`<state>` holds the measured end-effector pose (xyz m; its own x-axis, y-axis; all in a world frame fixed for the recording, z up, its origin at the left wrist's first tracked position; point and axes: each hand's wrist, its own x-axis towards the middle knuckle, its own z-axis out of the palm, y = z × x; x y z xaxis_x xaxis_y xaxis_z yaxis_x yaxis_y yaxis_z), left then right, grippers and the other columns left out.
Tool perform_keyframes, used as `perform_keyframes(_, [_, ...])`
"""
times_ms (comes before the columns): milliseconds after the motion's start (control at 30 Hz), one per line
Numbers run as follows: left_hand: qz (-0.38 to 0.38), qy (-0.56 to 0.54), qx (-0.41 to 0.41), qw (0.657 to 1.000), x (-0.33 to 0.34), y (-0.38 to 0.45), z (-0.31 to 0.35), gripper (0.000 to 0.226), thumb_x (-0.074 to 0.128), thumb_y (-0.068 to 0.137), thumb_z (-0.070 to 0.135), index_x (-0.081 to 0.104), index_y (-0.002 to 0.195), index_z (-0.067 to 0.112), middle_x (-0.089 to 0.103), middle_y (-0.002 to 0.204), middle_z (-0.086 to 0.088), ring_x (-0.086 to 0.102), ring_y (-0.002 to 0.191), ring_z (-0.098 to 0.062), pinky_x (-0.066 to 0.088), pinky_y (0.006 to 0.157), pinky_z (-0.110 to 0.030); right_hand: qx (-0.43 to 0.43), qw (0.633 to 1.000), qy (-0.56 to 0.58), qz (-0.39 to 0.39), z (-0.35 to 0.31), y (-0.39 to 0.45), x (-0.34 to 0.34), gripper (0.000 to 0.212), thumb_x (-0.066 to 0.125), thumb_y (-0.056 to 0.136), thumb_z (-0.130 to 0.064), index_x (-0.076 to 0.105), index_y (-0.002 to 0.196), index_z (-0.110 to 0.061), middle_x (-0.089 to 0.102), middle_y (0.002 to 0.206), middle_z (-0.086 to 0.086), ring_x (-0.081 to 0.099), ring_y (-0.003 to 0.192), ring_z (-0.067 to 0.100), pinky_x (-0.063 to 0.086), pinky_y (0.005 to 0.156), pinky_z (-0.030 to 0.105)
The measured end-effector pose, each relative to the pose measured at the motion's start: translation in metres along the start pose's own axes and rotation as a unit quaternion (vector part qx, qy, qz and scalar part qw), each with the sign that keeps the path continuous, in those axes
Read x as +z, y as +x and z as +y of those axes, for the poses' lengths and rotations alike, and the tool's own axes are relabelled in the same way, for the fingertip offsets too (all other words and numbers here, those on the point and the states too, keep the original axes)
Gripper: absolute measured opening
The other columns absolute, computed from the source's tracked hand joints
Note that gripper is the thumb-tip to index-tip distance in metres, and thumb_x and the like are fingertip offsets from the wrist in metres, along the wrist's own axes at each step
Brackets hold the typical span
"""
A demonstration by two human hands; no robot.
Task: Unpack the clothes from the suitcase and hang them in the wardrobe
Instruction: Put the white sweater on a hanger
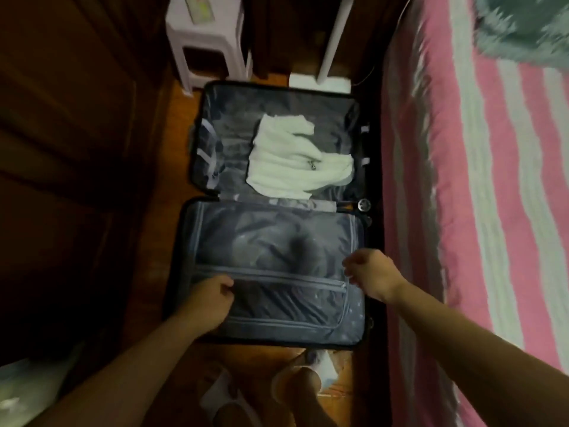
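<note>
Here, an open suitcase (277, 211) is seen on a wooden floor between a dark wardrobe (77, 149) and a striped bed (477, 180). The left hand (209, 300) is curled on the near half's zipped divider (271, 272); the right hand (372, 274) is loosely curled, its hold unclear. White clothes (292, 158) lie in the far half. Unzipping seems under way; lifting the clothes is judged next.
</note>
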<state>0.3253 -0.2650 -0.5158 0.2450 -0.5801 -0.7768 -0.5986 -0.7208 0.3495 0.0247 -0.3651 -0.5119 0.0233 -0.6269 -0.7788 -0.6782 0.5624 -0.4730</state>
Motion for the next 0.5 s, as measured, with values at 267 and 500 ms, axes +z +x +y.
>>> perform_keyframes(267, [0.0,0.234,0.09,0.968,0.075,0.251,-0.043,0.078,0.054,0.098,0.052,0.002,0.155,0.052,-0.02,0.164,-0.001,-0.007,0.152,-0.038,0.029,0.115,-0.061,-0.169,0.958,-0.203,0.115,-0.019,0.227,0.078,0.03,0.051,0.09,-0.007,0.074,0.107,-0.018,0.071,0.115,0.013,0.064,0.11,0.034,0.051,0.096,0.039])
perform_keyframes(500, [-0.033,0.296,0.117,0.947,0.098,0.34,-0.06,0.08,0.052,0.099,0.052,-0.011,0.146,0.065,-0.036,0.16,0.004,-0.02,0.148,-0.044,0.032,0.108,-0.071,-0.147,0.909,-0.382,0.078,-0.083,0.431,0.106,0.039,0.051,0.081,-0.019,0.07,0.115,-0.015,0.044,0.153,0.004,0.048,0.133,0.027,0.037,0.109,0.029])
